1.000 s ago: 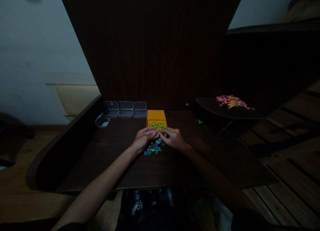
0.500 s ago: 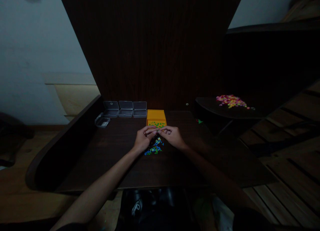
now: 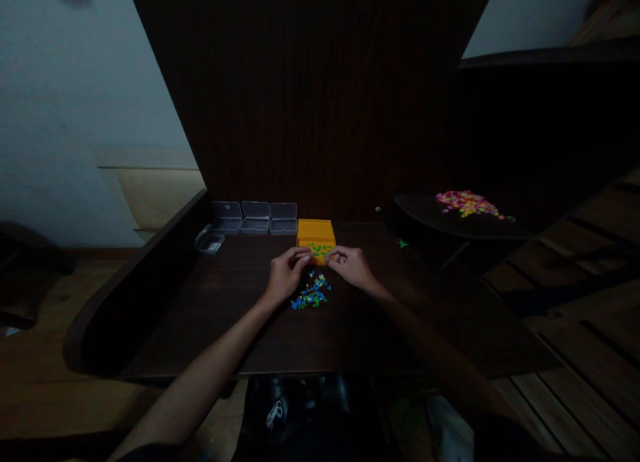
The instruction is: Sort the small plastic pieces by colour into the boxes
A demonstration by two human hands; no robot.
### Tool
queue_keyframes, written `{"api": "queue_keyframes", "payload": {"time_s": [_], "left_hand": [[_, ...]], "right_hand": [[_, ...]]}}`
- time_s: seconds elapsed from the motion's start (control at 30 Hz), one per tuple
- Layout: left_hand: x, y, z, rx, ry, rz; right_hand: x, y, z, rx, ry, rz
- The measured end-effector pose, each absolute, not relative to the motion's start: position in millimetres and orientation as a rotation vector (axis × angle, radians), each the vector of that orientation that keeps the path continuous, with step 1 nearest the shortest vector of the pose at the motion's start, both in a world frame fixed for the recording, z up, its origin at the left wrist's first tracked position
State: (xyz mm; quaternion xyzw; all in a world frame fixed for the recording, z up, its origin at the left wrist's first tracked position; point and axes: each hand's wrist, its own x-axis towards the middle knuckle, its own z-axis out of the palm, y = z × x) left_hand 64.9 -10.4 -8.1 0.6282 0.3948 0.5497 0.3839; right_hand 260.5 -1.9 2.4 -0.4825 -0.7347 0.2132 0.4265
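A yellow box (image 3: 316, 229) with its lid raised stands on the dark desk, with small green pieces (image 3: 320, 250) inside. At its near left corner my left hand (image 3: 285, 273) has thumb and forefinger brought together; anything between them is too small to make out. My right hand (image 3: 351, 269) is at the near right corner, its fingertips pinched over the box's edge, and what they hold cannot be made out. Just below both hands lies a loose pile of tiny blue, green and pale pieces (image 3: 311, 294).
Several clear plastic boxes with raised lids (image 3: 255, 225) stand left of the yellow box, one smaller clear box (image 3: 210, 243) nearer me. A heap of pink and yellow pieces (image 3: 467, 203) lies on the right shelf (image 3: 450, 224). Small green and red bits (image 3: 402, 243) lie below it.
My hands have moved apart from meeting in front of the yellow box to its two near corners. More of the box's front now shows between them. The view has shifted slightly.
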Motion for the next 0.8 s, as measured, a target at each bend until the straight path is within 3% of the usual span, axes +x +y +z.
{"api": "queue_keyframes", "payload": {"time_s": [0.8], "left_hand": [[51.6,-5.1,-1.2,1.812,1.174,1.442]], "right_hand": [[250.6,53.1,28.2,-1.573,-2.45,0.409]]}}
